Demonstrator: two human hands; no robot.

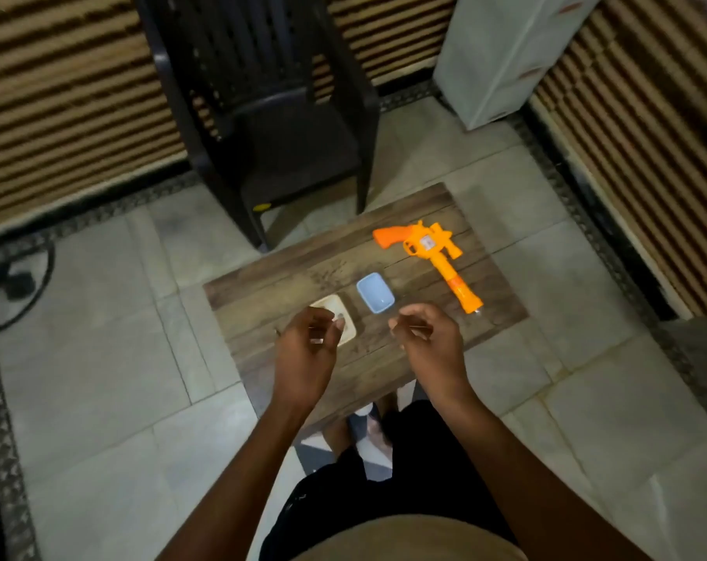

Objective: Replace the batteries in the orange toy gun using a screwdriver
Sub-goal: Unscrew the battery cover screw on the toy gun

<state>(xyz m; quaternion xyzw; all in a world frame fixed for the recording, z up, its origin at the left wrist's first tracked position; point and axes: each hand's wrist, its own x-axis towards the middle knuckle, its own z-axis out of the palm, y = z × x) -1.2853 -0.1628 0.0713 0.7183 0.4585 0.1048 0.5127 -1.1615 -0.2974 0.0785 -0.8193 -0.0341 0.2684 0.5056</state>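
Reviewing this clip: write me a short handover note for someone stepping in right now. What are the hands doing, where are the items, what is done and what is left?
Left hand: hovers above the cream tray, fingers loosely curled; too blurred to tell whether it holds anything.
Right hand: hovers over the wooden table, fingers curled; a thin thing seems to lie by its fingertips, but whether it has a grip on it is unclear.
Orange toy gun: lies flat at the table's far right, untouched.
Blue tray: between the cream tray and the gun.
Done: nothing visible on the gun.
Left: unscrew the cover, swap the batteries, close it.
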